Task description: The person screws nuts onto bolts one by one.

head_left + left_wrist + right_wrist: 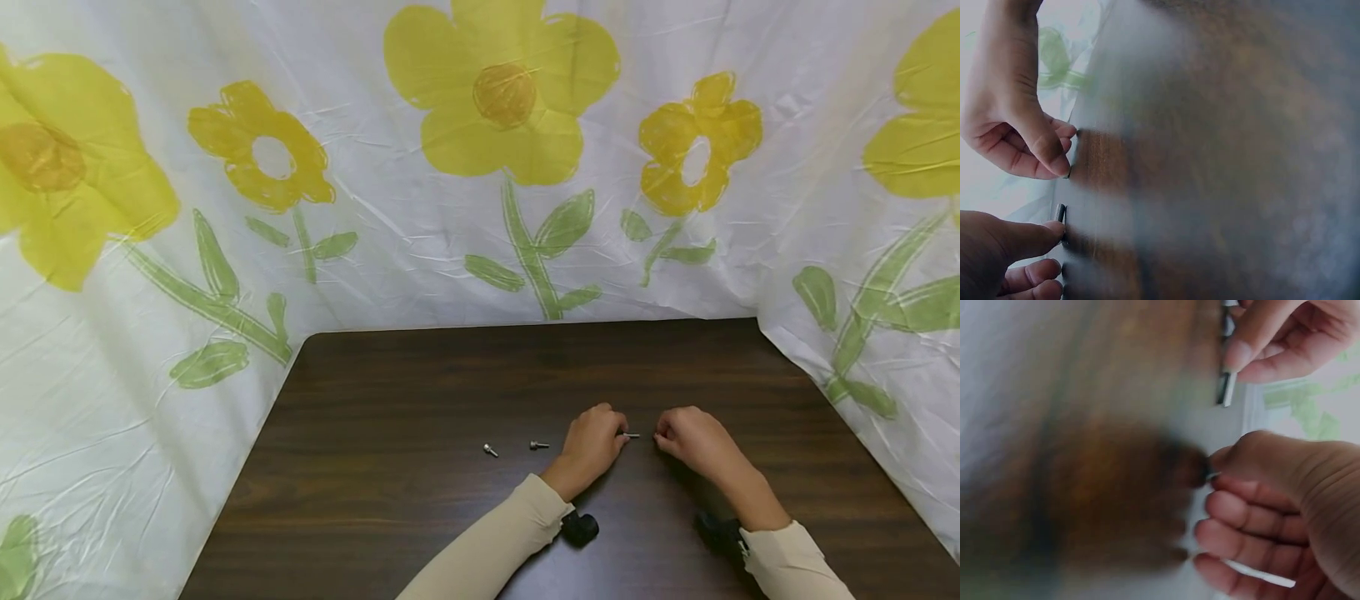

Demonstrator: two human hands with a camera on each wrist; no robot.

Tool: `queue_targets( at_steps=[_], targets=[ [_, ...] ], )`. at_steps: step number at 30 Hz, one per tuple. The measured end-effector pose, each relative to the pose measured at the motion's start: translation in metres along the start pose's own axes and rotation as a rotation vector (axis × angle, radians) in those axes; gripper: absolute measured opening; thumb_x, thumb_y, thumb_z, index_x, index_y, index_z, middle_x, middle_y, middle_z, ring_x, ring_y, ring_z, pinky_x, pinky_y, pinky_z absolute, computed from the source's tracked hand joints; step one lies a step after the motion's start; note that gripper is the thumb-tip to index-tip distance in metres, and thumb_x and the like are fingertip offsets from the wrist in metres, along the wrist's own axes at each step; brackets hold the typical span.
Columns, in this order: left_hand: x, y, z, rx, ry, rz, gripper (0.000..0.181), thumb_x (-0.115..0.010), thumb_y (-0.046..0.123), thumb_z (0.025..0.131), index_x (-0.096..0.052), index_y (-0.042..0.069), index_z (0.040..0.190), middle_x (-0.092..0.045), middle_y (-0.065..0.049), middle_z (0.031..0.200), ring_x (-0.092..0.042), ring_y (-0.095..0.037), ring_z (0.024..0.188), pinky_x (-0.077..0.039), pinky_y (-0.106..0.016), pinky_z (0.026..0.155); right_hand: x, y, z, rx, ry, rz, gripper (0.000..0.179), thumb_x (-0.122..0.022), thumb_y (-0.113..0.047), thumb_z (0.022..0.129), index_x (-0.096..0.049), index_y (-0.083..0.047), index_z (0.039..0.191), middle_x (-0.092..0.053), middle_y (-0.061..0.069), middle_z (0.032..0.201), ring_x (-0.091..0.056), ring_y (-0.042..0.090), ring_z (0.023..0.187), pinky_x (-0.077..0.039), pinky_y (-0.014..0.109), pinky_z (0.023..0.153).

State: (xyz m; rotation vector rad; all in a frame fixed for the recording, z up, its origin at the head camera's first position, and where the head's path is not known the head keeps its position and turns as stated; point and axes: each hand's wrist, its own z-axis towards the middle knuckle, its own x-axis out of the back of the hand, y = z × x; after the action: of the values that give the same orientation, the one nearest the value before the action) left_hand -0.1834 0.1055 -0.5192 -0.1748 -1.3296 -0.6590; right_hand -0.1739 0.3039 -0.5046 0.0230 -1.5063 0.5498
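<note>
Sleeves (491, 542) nearest, and your left hand (591, 442) pinches a bolt (633, 436) over the right half of the tabletop (360, 500): likely light, stiff, slick, best gripped by its head. Right hand (697, 442) curled, contents unclear.

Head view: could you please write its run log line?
left hand: pinches silver metal screw | right hand: grasp unclear | two more screws: dark brown table

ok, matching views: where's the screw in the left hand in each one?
Head: right of centre, below mid-height; the screw pokes out rightward from the left hand.
Left wrist: lower left; the screw points up past the thumb tip.
Right wrist: upper part, right of centre; the screw points down past the thumb tip.
Shared landmark: the left hand, at the screw in all three.
</note>
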Motion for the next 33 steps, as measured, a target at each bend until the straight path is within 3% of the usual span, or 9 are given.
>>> queue_targets(
  at_steps=[8, 12, 16, 25, 33],
  targets=[
    [-0.001, 0.000, 0.000, 0.002, -0.008, 0.004, 0.005, -0.081, 0.031, 0.089, -0.079, 0.027, 0.091, -0.063, 0.011, 0.086, -0.063, -0.005, 0.078, -0.051, -0.020, 0.062, 0.004, -0.004, 0.004, -0.028, -0.075, -0.006, 0.027, -0.076, -0.003, 0.083, -0.060, -0.014, 0.064, -0.050, -0.007, 0.058, -0.042, 0.009, 0.051, -0.036, 0.028, 0.049],
    [-0.002, -0.001, 0.000, 0.003, -0.011, -0.010, 0.006, -0.081, 0.030, 0.089, -0.079, 0.025, 0.089, -0.063, 0.011, 0.084, -0.063, -0.005, 0.077, -0.051, -0.019, 0.062, 0.005, 0.001, 0.002, -0.008, -0.056, 0.064, 0.018, -0.076, -0.003, 0.082, -0.065, -0.011, 0.070, -0.058, -0.006, 0.064, -0.049, 0.008, 0.055, -0.043, 0.029, 0.051],
    [0.001, -0.003, 0.001, 0.012, -0.003, -0.042, 0.005, -0.082, 0.028, 0.089, -0.078, 0.023, 0.088, -0.066, 0.010, 0.083, -0.064, -0.005, 0.077, -0.051, -0.019, 0.063, 0.008, 0.005, 0.000, 0.005, 0.011, 0.162, 0.014, -0.077, -0.003, 0.081, -0.067, -0.009, 0.073, -0.063, -0.006, 0.067, -0.056, 0.006, 0.060, -0.049, 0.028, 0.054],
    [0.013, -0.013, 0.005, -0.007, 0.042, -0.249, 0.005, -0.081, 0.023, 0.089, -0.080, 0.019, 0.087, -0.072, 0.012, 0.080, -0.058, 0.005, 0.068, -0.044, -0.011, 0.061, 0.016, 0.001, -0.006, -0.017, 0.130, 0.344, 0.009, -0.077, -0.004, 0.086, -0.071, -0.009, 0.081, -0.064, -0.008, 0.072, -0.057, 0.001, 0.065, -0.050, 0.023, 0.057],
    [0.040, -0.027, 0.002, -0.026, 0.093, -0.452, 0.004, -0.083, 0.010, 0.086, -0.081, 0.009, 0.089, -0.076, 0.005, 0.079, -0.062, 0.007, 0.066, -0.046, -0.006, 0.062, 0.028, -0.016, -0.002, 0.040, 0.216, 0.394, 0.012, -0.078, -0.003, 0.087, -0.073, -0.013, 0.084, -0.065, -0.009, 0.074, -0.059, 0.004, 0.066, -0.051, 0.022, 0.059]
  ],
)
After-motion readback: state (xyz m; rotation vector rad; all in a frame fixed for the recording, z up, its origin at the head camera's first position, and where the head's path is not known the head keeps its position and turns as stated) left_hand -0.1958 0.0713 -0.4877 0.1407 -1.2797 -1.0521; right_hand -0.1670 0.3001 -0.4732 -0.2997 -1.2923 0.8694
